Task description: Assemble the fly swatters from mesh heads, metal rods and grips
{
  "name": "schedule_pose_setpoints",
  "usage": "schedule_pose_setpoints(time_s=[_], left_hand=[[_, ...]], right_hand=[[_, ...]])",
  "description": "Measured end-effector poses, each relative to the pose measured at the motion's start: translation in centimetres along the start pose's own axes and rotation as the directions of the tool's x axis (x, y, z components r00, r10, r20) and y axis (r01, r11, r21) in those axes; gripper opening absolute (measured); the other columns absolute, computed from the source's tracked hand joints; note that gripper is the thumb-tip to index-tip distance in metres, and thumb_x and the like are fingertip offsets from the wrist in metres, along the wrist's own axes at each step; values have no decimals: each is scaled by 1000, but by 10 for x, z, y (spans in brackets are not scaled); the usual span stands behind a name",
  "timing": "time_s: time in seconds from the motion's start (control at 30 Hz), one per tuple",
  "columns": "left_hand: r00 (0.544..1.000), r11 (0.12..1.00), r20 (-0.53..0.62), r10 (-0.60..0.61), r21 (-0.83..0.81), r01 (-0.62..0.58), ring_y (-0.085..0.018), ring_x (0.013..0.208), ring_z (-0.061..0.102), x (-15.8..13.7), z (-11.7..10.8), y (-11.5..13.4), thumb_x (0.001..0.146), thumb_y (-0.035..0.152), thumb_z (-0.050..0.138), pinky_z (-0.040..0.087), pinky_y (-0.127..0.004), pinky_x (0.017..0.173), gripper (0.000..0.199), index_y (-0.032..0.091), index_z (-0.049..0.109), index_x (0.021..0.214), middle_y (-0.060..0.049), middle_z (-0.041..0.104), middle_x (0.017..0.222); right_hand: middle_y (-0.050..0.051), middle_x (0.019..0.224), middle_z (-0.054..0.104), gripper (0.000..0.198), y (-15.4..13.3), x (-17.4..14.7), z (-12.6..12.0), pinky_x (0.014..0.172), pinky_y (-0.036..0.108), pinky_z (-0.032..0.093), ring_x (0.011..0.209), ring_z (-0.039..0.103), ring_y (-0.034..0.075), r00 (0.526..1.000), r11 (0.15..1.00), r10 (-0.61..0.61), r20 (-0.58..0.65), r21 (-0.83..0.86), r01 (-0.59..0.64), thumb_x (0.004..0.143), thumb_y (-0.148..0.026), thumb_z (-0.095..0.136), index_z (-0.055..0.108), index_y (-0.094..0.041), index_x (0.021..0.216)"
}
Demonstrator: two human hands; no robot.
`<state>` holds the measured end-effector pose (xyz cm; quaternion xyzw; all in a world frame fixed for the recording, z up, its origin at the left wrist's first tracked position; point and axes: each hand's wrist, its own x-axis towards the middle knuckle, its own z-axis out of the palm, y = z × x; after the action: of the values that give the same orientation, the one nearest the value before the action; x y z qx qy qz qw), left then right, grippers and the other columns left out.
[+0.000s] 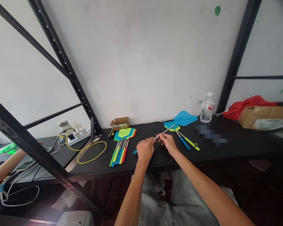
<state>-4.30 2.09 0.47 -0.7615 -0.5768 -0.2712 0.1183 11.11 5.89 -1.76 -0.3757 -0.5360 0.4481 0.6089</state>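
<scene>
Both my hands are on a blue fly swatter (185,118) above the black table. My left hand (145,149) is closed round its handle, whose blue end sticks out to the left. My right hand (167,142) pinches the thin metal rod a little farther up, close to the left hand. The rod slants up and right toward the blue mesh head. To the right lie a swatter with a blue handle (184,141) and one with a yellow-green handle (190,142), their heads partly overlapped. A fanned stack of several swatters (120,152) lies to the left.
A small open cardboard box (120,123) stands behind the stack. A yellow cable (103,152) loops near a power strip (79,137) at left. A water bottle (207,108) and a larger carton (265,116) stand right. Black shelf posts (73,75) frame the table. Another person's arm (8,168) shows far left.
</scene>
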Motion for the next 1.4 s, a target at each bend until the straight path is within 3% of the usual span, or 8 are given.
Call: schedule_pose_setpoints(time_s=[0.43, 0.67, 0.87, 1.2, 1.33, 1.4], left_hand=[[999, 998, -40, -6, 66, 9, -19, 79, 62, 0, 4, -1, 101, 34, 32, 31, -30, 71, 35, 25, 65, 91, -4, 70, 83], [996, 998, -88, 25, 65, -19, -18, 76, 61, 0, 7, -3, 101, 35, 34, 27, -32, 68, 36, 24, 66, 89, -3, 69, 79], [990, 997, -141, 29, 69, -20, -19, 78, 60, 1, 9, -6, 100, 36, 36, 28, -33, 71, 35, 25, 68, 90, -4, 69, 81], [951, 994, -293, -96, 11, 104, -22, 90, 59, -1, 9, -16, 97, 30, 46, 31, -37, 82, 26, 27, 72, 95, -5, 72, 90], [962, 1000, -272, 6, -21, -12, -19, 86, 60, 0, 8, -17, 97, 29, 47, 33, -35, 83, 24, 26, 70, 96, -3, 71, 88], [967, 997, -249, 63, -23, -71, -18, 83, 60, 0, 7, -16, 97, 30, 46, 34, -33, 81, 23, 25, 69, 98, -4, 70, 87]], right_hand=[[6, 81, 62, 40, 4, 4, -3, 47, 21, 39, 68, 56, 15, 979, 993, -5, -204, 118, 29, 79, -56, 64, 70, -17, 88], [4, 79, 62, 41, 6, 10, -11, 44, 20, 37, 60, 54, 11, 907, 967, 29, -420, 241, 81, 72, -57, 70, 68, -17, 81], [2, 74, 60, 40, 9, 13, -18, 42, 20, 37, 56, 52, 9, 850, 959, 37, -526, 258, 117, 71, -56, 72, 69, -17, 80], [2, 70, 60, 43, 6, 12, -19, 43, 20, 39, 53, 53, 9, 819, 959, 43, -573, 254, 127, 70, -57, 73, 70, -15, 79], [0, 68, 59, 42, 5, 14, -22, 43, 21, 39, 52, 54, 10, 807, 929, 84, -585, 338, 149, 70, -58, 73, 67, -17, 78], [0, 70, 59, 41, 4, 13, -23, 44, 21, 39, 53, 55, 10, 830, 918, 97, -549, 372, 139, 71, -58, 72, 65, -18, 79]])
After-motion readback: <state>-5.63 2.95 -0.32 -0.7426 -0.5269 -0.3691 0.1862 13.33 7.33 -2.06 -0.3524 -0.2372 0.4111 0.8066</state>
